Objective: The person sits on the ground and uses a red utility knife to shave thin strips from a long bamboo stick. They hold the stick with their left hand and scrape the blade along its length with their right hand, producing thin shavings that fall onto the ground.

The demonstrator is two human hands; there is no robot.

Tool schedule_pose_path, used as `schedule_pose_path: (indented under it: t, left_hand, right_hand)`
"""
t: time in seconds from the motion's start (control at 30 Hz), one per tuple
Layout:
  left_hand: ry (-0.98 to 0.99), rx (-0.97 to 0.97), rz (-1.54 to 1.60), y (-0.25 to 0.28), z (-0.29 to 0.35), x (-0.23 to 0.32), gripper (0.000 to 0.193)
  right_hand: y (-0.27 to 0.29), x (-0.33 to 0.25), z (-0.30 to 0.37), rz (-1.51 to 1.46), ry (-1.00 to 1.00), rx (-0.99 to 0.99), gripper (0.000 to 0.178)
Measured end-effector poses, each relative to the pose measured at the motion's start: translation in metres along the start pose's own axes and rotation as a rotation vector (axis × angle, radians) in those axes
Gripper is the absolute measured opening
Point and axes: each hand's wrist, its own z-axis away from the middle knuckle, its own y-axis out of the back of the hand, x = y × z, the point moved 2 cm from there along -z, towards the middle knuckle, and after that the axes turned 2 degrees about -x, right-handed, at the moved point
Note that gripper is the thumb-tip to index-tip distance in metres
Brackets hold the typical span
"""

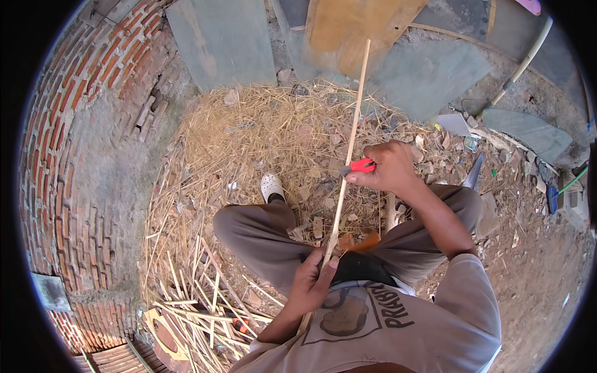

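A long pale strip of wood or bamboo (357,112) slants up and away from my lap. My left hand (309,281) is closed around its near part, just in front of my shirt. Further out, my right hand (393,166) grips a red-handled knife (362,165). Its short grey blade lies against the strip's right edge, about midway along the part beyond my left hand. The palm side of the right hand is hidden. A dark pad (367,267) lies across my lap under the near end of the strip.
Shavings (217,133) and rubble cover the ground ahead. Many cut strips (211,304) lie in a pile at my lower left. A brick wall (81,81) rises at left. Grey and brown boards (224,43) lean at the far side. A pale pole (525,62) stands at far right.
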Motion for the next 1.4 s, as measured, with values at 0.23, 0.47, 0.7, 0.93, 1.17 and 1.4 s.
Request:
schedule_pose_path:
  t: [0.23, 0.47, 0.7, 0.93, 1.17, 1.4]
  left_hand:
    - [0.039, -0.024, -0.362, -0.006, 0.009, 0.023, 0.033]
    - [0.05, -0.055, -0.257, -0.006, 0.028, 0.0, 0.035]
    - [0.016, 0.117, -0.361, 0.014, 0.011, -0.006, 0.035]
    - [0.025, 0.136, -0.448, 0.01, 0.005, 0.005, 0.035]
    - [0.013, 0.094, -0.411, 0.008, 0.005, 0.001, 0.035]
    - [-0.074, 0.114, -0.404, 0.007, 0.011, 0.008, 0.034]
  right_hand:
    - [0.012, 0.054, -0.017, 0.048, -0.293, 0.152, 0.07]
    - [0.028, 0.093, -0.02, 0.051, -0.522, 0.103, 0.075]
    - [-0.02, -0.015, 0.004, 0.008, 0.056, -0.16, 0.071]
    - [-0.029, 0.021, -0.015, 0.034, 0.012, -0.06, 0.072]
    - [-0.023, 0.032, -0.02, 0.059, 0.054, 0.009, 0.07]
    - [-0.025, 0.032, -0.022, 0.048, 0.086, 0.018, 0.069]
